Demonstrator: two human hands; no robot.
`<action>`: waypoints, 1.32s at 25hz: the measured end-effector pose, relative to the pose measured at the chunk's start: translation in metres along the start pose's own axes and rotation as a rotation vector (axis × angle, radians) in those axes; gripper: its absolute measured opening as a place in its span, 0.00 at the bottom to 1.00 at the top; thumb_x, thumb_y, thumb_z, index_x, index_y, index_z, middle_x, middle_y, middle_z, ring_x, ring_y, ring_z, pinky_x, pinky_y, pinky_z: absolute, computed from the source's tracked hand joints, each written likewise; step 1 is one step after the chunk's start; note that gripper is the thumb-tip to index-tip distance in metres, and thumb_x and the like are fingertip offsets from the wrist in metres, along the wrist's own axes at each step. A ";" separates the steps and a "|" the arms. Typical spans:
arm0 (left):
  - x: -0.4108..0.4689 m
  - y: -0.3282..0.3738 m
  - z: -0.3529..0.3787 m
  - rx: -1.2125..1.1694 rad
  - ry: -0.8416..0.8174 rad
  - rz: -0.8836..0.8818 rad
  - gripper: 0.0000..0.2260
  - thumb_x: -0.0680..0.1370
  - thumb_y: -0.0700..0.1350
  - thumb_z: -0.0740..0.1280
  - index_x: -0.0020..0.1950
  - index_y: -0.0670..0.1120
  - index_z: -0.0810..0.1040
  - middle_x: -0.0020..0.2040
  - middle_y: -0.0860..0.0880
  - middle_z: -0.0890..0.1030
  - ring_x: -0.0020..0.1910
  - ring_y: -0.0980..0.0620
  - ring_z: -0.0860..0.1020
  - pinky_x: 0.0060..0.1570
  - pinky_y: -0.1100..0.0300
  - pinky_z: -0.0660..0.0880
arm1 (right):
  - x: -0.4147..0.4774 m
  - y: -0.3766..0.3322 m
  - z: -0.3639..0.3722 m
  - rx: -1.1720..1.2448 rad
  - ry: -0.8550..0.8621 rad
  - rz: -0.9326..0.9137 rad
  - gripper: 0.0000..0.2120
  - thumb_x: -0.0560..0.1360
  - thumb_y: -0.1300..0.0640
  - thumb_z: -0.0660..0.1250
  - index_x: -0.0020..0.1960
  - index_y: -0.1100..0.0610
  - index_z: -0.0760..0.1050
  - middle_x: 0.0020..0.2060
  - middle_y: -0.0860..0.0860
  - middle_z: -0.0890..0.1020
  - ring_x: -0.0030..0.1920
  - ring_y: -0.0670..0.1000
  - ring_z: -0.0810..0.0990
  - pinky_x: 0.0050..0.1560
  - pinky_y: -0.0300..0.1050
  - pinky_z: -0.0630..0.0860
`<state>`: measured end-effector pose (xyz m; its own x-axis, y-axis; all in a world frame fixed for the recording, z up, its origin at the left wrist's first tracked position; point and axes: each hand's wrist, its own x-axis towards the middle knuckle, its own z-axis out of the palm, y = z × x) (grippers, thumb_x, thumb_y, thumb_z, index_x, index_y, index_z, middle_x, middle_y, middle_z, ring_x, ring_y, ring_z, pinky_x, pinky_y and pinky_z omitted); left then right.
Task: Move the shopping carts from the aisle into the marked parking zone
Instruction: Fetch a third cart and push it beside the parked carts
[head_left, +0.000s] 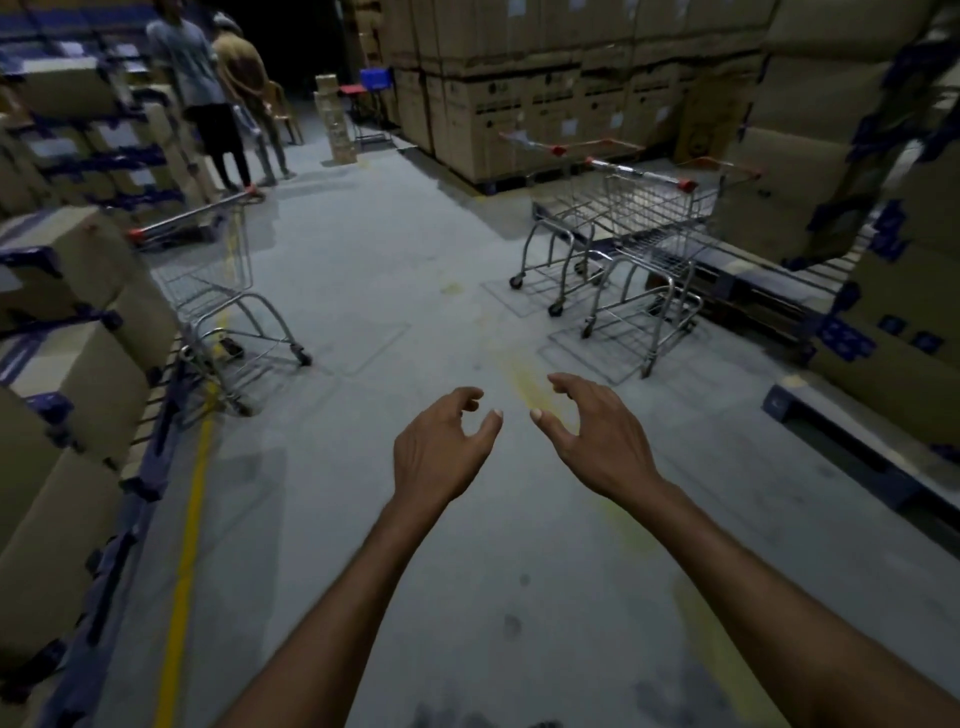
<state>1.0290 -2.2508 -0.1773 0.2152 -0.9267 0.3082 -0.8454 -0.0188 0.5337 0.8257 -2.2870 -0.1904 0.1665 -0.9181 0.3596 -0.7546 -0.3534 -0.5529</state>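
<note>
Your left hand (441, 441) and right hand (592, 436) are empty, fingers loosely curled. One cart (218, 280) sits at the far end of the yellow line (184, 530); nested carts (628, 244) stand well right of it. Grip its handle (192, 218) with both hands, spread wide.

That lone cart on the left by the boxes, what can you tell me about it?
The cart is a silver wire basket, metal by its look, on a curved tube frame with small wheels. Its handle is a straight bar with red end caps. The basket looks empty. It stands upright on the grey floor, over a yellow line, close beside stacked cardboard boxes; whether it touches them cannot be told. No hand holds it.
</note>
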 end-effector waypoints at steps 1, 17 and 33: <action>0.018 -0.001 0.006 -0.001 -0.008 0.025 0.20 0.77 0.68 0.60 0.65 0.62 0.74 0.60 0.63 0.80 0.56 0.60 0.79 0.51 0.58 0.74 | 0.013 0.005 0.003 -0.009 0.016 0.017 0.24 0.79 0.36 0.63 0.71 0.44 0.70 0.64 0.43 0.78 0.65 0.47 0.73 0.61 0.47 0.72; 0.295 0.033 0.160 0.256 0.047 0.456 0.23 0.78 0.57 0.66 0.71 0.51 0.74 0.65 0.51 0.79 0.65 0.50 0.75 0.58 0.52 0.72 | 0.265 0.166 0.037 -0.314 0.164 -0.070 0.20 0.78 0.44 0.68 0.66 0.53 0.76 0.59 0.50 0.81 0.61 0.54 0.77 0.57 0.52 0.75; 0.581 0.090 0.319 0.008 -0.102 0.306 0.27 0.79 0.61 0.64 0.77 0.60 0.61 0.75 0.59 0.68 0.69 0.53 0.72 0.52 0.55 0.76 | 0.547 0.312 0.054 -0.361 0.091 -0.045 0.22 0.77 0.46 0.67 0.69 0.51 0.72 0.66 0.49 0.75 0.69 0.53 0.70 0.66 0.53 0.71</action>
<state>0.9225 -2.9110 -0.2012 -0.0989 -0.9225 0.3730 -0.8674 0.2636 0.4220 0.7159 -2.9088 -0.2066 0.1600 -0.8776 0.4518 -0.9257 -0.2924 -0.2401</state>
